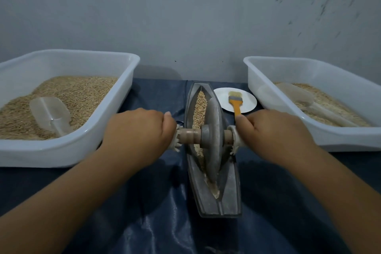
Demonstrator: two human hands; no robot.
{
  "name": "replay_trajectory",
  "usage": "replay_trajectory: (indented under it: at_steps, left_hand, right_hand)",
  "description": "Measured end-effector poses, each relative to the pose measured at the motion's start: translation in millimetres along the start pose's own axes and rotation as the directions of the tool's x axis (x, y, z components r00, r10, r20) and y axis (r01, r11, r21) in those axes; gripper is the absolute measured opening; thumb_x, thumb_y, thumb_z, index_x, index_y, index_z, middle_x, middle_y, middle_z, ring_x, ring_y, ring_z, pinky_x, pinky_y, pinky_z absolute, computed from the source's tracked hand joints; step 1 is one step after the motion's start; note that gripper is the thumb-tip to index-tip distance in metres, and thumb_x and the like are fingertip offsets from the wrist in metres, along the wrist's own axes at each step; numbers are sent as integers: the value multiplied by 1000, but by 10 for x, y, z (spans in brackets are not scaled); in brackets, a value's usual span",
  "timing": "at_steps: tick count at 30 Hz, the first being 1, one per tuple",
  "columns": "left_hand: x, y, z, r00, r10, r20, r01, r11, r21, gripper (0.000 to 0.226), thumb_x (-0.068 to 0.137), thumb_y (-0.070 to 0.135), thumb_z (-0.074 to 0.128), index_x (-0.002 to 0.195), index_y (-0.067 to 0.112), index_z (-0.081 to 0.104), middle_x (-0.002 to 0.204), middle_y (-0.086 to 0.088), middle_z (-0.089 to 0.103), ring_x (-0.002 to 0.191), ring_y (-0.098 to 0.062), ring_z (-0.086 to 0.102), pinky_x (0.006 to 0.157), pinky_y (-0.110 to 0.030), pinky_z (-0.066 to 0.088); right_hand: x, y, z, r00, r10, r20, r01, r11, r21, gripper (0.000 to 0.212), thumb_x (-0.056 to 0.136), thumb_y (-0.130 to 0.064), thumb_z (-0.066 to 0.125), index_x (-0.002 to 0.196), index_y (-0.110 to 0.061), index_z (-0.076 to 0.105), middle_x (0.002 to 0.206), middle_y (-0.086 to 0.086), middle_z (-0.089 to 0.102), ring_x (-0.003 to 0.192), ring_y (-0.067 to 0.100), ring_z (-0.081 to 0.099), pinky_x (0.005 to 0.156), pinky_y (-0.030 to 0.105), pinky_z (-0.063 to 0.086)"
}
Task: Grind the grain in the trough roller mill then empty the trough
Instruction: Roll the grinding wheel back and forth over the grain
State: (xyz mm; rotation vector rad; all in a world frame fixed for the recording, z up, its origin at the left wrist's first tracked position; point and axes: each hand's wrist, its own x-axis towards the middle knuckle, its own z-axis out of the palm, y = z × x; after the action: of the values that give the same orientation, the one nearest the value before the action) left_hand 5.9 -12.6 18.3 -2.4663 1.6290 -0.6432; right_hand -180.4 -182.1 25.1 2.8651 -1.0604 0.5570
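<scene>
Both hands on the axle, one each side of the wheel (213, 140), so that the push stays even and the disc upright in the groove. Left hand (140, 132) clenched round the left handle end, right hand (274, 132) clenched round the right end; cloth wrapping at both ends, likely for comfort and hold. Wheel seated near the middle of the trough (214, 150), set lengthwise away from the body to allow rolling forward and back. Grain (200, 109) heaped in the far half of the trough, mostly whole by the look of it; paler crushed meal at the near tip. Grinding judged under way, emptying not yet begun. Left tub (68, 68) of whole grain with a scoop (51, 116), right tub (309, 68) of paler grain, probably for the ground batch. Brush (236, 101) on a plate (221, 99) just beyond, handy for sweeping out the trough. Dark cloth over the surface (156, 202), presumably to catch spills.
</scene>
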Motion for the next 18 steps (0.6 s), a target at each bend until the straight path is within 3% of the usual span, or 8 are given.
replay_trajectory:
  at_steps: [2,5,8,12,15,18]
  left_hand:
    - [118,7,94,999,-37,-21,38,999,4,53,87,29,-3,98,15,47,72,3,40,68,-22,50,54,-27,30]
    - [397,-53,233,999,28,-38,-21,987,159,26,96,25,34,117,10,39,88,-5,53,79,-28,57,58,-33,41]
    - [610,-133,298,999,5,41,-12,986,165,48,87,25,61,123,7,36,99,-9,58,81,-27,59,64,-37,51]
    - [562,-108,343,1000,-14,-9,16,984,177,41,87,21,58,120,8,38,95,-8,56,73,-25,51,55,-34,41]
    - [320,-78,299,1000,11,-1,-11,982,187,46,91,21,51,127,7,26,96,-7,53,75,-26,51,54,-33,37]
    - [39,-27,165,998,56,-24,-53,990,132,22,96,28,32,111,12,34,71,0,34,61,-21,40,48,-30,27]
  right_hand:
    - [113,-3,109,999,30,-30,-30,999,-11,56,92,-48,22,48,-21,47,50,-2,47,48,15,46,48,28,31]
    - [427,5,258,995,68,-68,-71,997,-41,50,95,-41,24,59,-21,52,59,0,48,54,15,42,53,30,32]
    - [683,-5,317,992,76,-99,-80,996,-37,46,93,-35,29,55,-17,49,59,3,48,52,16,40,49,28,22]
    - [710,-24,290,994,59,-92,-62,998,-28,45,91,-37,29,53,-17,44,58,5,47,52,18,41,48,28,21]
    - [493,-38,195,999,13,-44,-14,1000,-26,45,91,-38,29,53,-20,46,57,1,49,53,16,42,49,27,22]
    - [200,-28,38,998,-27,54,28,999,-24,48,96,-40,31,56,-19,49,57,1,50,54,18,48,48,29,32]
